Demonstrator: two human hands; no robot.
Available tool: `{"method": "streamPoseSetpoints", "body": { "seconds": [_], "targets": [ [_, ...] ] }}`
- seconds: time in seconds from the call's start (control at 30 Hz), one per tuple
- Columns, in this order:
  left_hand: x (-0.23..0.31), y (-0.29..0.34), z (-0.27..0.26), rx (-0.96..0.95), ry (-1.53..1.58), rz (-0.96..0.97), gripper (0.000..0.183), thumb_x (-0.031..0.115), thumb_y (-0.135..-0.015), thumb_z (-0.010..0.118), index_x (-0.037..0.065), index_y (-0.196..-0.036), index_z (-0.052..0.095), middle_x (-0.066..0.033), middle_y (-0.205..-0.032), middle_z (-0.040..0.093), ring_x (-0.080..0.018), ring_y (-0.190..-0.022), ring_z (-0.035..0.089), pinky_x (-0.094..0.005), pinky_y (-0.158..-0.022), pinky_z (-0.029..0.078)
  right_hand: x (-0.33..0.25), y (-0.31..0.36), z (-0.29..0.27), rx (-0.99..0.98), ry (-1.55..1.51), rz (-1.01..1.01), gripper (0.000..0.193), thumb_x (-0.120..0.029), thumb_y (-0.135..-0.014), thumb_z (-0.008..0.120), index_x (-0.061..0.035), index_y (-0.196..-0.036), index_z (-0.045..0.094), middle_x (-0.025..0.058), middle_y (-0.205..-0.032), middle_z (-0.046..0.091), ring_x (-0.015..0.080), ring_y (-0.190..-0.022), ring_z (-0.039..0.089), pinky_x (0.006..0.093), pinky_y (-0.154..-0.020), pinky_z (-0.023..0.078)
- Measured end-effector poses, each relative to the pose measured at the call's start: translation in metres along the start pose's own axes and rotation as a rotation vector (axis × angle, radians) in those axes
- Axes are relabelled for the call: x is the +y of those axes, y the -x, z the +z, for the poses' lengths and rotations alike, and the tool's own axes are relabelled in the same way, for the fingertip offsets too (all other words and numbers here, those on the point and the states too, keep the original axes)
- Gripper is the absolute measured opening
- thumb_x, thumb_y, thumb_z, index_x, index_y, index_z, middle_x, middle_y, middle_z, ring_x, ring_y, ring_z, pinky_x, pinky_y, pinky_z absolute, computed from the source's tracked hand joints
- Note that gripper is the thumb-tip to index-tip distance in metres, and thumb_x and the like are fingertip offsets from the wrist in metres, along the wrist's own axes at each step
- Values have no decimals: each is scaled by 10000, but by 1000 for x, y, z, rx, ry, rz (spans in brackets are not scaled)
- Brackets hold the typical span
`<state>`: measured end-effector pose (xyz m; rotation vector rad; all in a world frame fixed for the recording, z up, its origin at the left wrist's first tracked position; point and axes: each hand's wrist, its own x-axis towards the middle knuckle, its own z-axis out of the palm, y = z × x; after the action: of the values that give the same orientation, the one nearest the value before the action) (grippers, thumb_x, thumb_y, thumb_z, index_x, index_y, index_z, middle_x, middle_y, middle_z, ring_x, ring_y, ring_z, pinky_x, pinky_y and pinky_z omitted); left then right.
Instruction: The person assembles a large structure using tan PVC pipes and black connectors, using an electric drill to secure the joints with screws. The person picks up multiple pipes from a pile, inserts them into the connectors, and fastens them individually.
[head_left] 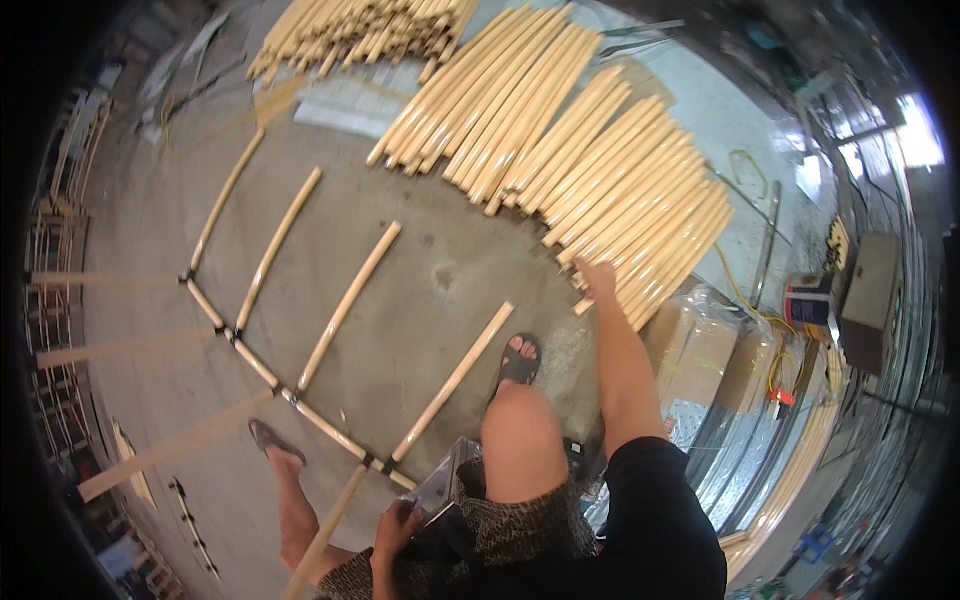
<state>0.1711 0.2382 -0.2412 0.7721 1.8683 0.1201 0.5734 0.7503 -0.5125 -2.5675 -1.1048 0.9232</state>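
My right arm stretches forward to a wide row of glossy cream pipes (pixel 640 190). My right hand (pixel 597 282) is closed around the near end of a pipe at the row's edge. Close to my lap, my left hand (pixel 398 530) has curled fingers; what they hold is too dark and small to make out. Beside it is a clear plastic bag or container (pixel 446 482), partly hidden by my knee. A frame of joined pipes (pixel 335 437) with black connectors (pixel 390 466) spans the floor to my left, several pipes branching off both sides.
Another pile of cream pipes (pixel 375 40) lies at the back. Plastic-wrapped cartons (pixel 690 350) stand to my right, near a yellow cord (pixel 740 285) and a dark-blue box (pixel 812 305). A thin rod with black connectors (pixel 195 525) rests at the lower left. Racks line the left edge.
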Motion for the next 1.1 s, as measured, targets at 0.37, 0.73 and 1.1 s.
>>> {"method": "streamPoseSetpoints", "body": {
  "seconds": [0.37,0.73,1.1],
  "targets": [
    [-41,-17,40,-26,286,-192,339,272,-920,671,-22,-1086,648,-179,-969,709,-283,-873,695,-385,-793,535,-117,-7,32,-126,108,243,1238,-728,-621,773,176,-1372,385,215,-1339,506,370,-1156,536,532,-948,449],
    [-28,-36,46,-153,380,-278,341,256,-921,671,-23,-1112,635,-181,-1008,713,-290,-946,696,-371,-834,539,-105,-17,23,-231,92,168,940,-667,-591,813,-14,-1239,615,178,-1266,555,378,-1063,565,574,-772,515],
    [-29,-46,46,-166,403,-214,269,208,-924,657,-25,-1059,645,-166,-939,720,-254,-896,708,-351,-807,531,-90,-13,27,-7,223,203,1184,-626,-572,801,157,-1366,404,329,-1313,523,399,-1132,597,504,-837,547]
  ]
}}
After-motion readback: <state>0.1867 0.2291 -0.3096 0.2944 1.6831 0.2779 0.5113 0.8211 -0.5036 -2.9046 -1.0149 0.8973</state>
